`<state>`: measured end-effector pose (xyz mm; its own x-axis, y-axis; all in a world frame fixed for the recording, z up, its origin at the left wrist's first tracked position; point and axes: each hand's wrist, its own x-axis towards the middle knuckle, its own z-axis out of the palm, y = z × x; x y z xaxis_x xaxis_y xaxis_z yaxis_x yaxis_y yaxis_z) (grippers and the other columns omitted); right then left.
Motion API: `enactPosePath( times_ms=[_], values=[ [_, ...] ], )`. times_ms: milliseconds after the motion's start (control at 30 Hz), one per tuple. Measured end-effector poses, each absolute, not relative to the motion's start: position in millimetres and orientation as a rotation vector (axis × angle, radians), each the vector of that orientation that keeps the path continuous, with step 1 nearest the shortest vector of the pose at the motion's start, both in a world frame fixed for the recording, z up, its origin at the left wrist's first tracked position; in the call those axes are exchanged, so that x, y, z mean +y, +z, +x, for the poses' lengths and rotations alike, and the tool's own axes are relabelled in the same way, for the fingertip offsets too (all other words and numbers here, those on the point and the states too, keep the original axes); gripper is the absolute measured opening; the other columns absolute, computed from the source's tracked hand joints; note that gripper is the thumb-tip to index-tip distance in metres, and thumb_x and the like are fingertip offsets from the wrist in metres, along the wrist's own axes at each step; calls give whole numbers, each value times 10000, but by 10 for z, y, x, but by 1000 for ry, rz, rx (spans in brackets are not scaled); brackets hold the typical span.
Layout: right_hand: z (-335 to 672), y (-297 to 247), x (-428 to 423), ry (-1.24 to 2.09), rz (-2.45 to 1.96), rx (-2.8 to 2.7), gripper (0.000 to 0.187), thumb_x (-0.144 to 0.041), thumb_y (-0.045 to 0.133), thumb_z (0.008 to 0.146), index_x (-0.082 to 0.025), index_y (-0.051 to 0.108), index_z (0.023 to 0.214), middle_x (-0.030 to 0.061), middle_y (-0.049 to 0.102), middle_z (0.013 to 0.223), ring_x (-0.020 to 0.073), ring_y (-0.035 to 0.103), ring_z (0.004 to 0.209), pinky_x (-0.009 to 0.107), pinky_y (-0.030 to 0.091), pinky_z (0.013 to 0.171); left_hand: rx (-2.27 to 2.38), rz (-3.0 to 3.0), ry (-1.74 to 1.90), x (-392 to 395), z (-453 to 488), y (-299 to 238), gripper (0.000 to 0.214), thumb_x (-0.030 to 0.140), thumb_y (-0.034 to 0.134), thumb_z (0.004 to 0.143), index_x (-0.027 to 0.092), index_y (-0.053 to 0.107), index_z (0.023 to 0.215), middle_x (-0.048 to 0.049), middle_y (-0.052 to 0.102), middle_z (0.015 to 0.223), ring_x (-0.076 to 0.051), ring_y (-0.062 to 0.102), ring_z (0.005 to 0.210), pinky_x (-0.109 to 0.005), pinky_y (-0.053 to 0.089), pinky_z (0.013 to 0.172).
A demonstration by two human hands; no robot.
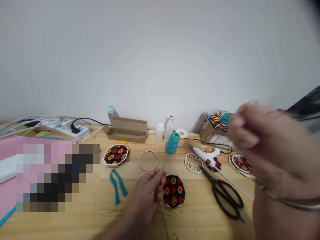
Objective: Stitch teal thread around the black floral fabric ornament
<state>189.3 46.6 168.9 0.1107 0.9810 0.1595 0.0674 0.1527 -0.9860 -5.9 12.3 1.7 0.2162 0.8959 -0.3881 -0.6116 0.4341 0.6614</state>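
My left hand (150, 188) is closed in a pinch on a thin teal-grey thread (164, 218). One short end sticks up past the fingertips, and the rest hangs down to the bottom of the view. Beside it lies a round patterned fabric piece (174, 190), black with red and orange motifs. Raised on the right and close to the camera, my right hand (270, 146) is blurred by motion, with its fingers curled together. What it holds, if anything, does not show. Black-handled scissors (222, 193) lie on the table to its left.
Behind my hands are a wooden ring (148, 161), a teal thread cone (172, 143), a lattice frame (193, 163) and a white glue gun (206, 155). A tasselled pendant (115, 156) lies left. Cardboard boxes (128, 130) and bottles (160, 132) line the wall.
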Motion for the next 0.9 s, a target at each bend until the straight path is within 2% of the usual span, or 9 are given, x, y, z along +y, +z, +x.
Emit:
enactPosePath(
  times_ms=[67,133,267,367,433,533,600,733,900],
  values=[
    [1698,1352,488,1148,-1086,-1237,246,-387,603,735,-182,610,599,-17,497,476,30,289,367,207,157,358,800,405,1087,121,-60,25,162,253,646,718,110,578,682,49,448,531,-7,221,397,-141,117,361],
    [1546,1029,512,1368,-1104,-1179,274,-387,592,744,-141,621,626,-30,441,399,35,271,343,203,132,351,770,412,1084,115,-59,37,162,256,646,719,112,583,679,44,459,537,-8,227,399,-143,121,361],
    [1414,597,496,1521,-1100,-1039,283,-394,611,726,-115,637,686,-1,529,478,36,327,375,186,158,359,742,447,1049,100,-54,54,180,276,639,725,113,599,661,38,463,528,-10,213,392,-149,128,358],
    [1380,480,454,1559,-1123,-998,252,-375,631,708,-126,654,739,-5,530,482,53,381,398,182,187,364,730,497,1027,96,-48,54,214,298,609,754,100,635,677,68,355,462,-18,164,400,-149,127,364],
    [1360,444,436,1555,-1142,-993,228,-356,650,683,-142,666,758,-10,531,498,60,389,400,188,213,370,739,508,1020,99,-43,52,216,304,611,754,96,654,709,64,361,475,-18,139,410,-147,122,365],
    [1338,389,426,1418,-1176,-1032,129,-293,681,634,-168,675,665,14,592,725,36,349,425,204,250,394,737,482,998,103,-35,46,195,293,623,747,101,658,735,23,470,557,-11,125,415,-143,121,362],
    [1337,347,428,1301,-1195,-1082,88,-261,688,614,-176,670,596,14,573,828,41,359,476,209,256,408,720,455,985,105,-34,39,180,279,623,749,102,652,732,-2,527,615,-4,126,411,-139,124,359],
    [1360,293,443,1234,-1228,-1124,95,-269,685,617,-182,667,583,4,549,735,88,424,576,215,287,448,704,419,1024,122,-49,30,126,224,627,746,99,643,747,-20,569,709,10,151,406,-132,135,356],
    [1389,265,473,1260,-1277,-1042,121,-304,690,615,-185,676,630,-20,567,562,104,439,531,248,358,530,675,398,1040,138,-68,35,98,202,628,743,108,624,714,-22,585,701,12,166,400,-121,128,350]
  ],
)
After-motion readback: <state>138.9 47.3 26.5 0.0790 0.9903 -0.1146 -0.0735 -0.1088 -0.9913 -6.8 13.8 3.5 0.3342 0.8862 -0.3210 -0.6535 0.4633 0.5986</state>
